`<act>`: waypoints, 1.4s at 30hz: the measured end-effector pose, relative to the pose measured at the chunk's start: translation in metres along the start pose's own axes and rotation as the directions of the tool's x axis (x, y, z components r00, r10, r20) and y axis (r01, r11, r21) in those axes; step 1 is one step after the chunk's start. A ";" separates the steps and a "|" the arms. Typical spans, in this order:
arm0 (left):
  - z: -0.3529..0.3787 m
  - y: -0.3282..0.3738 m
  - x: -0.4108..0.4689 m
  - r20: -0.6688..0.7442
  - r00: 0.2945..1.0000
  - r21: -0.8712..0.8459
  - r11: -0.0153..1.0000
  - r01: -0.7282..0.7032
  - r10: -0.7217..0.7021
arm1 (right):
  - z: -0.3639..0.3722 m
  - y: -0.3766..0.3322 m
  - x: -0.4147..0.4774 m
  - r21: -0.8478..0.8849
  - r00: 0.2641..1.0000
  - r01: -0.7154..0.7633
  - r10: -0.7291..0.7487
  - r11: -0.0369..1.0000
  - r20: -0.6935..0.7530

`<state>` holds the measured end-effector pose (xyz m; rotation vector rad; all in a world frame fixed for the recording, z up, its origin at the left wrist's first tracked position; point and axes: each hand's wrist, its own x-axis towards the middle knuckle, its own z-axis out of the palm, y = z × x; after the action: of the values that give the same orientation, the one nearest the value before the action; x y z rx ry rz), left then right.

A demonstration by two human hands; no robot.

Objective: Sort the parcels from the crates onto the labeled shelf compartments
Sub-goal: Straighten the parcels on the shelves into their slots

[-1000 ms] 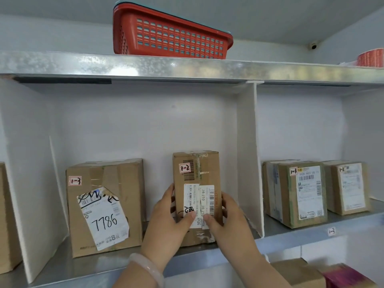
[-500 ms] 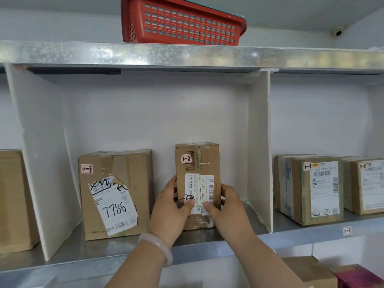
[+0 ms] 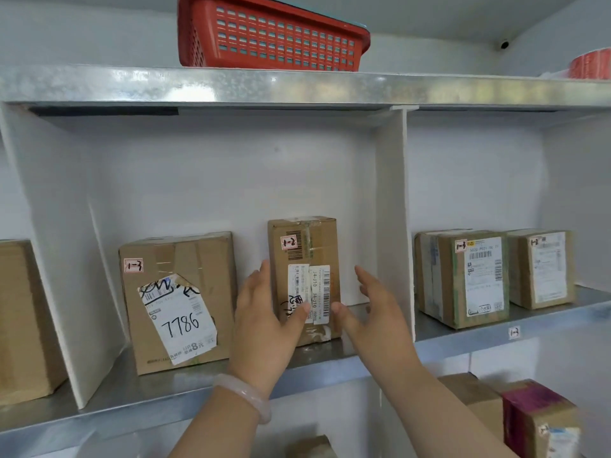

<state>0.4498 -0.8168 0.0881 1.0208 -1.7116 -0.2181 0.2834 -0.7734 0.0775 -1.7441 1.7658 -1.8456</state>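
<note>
Tall parcel (image 3: 304,246): upright on the metal shelf (image 3: 185,378), between your two hands.
Your left hand (image 3: 264,325): relaxed, fingers straight along the parcel's left side, thumb lying on its front label, no grasp.
Your right hand (image 3: 373,312): spread wide, holding nothing, just off the parcel's right edge.
Left of your left hand: box marked 7786 (image 3: 185,259).
Beyond your right hand: white divider (image 3: 391,209).

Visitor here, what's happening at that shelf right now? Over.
Open left hand and right hand flank the tall parcel. It stands upright on the shelf, between the 7786 box and the divider. Nothing in the way.
</note>
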 end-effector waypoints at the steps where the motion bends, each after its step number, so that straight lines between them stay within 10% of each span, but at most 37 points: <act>1: -0.002 0.003 -0.005 -0.025 0.998 0.008 0.998 -0.056 0.056 | -0.007 -0.002 -0.008 -0.033 0.999 0.029 -0.030 0.999 -0.012; 20: 0.112 0.113 -0.053 0.189 0.922 -0.105 0.941 -0.322 0.337 | -0.161 0.077 -0.026 -0.219 0.988 -0.041 0.007 0.975 -0.153; 31: 0.216 0.157 -0.036 0.169 0.984 -0.229 0.969 0.088 -0.049 | -0.209 0.154 0.063 -0.098 0.994 -0.110 0.109 0.989 -0.012; 42: 0.247 0.150 -0.001 0.074 0.982 -0.097 0.979 0.178 -0.171 | -0.194 0.173 0.107 -0.045 0.984 -0.086 0.092 0.995 0.156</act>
<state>0.1610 -0.8048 0.0767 1.0977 -1.6523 -0.4532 0.0022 -0.7787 0.0802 -1.7397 1.7980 -1.6023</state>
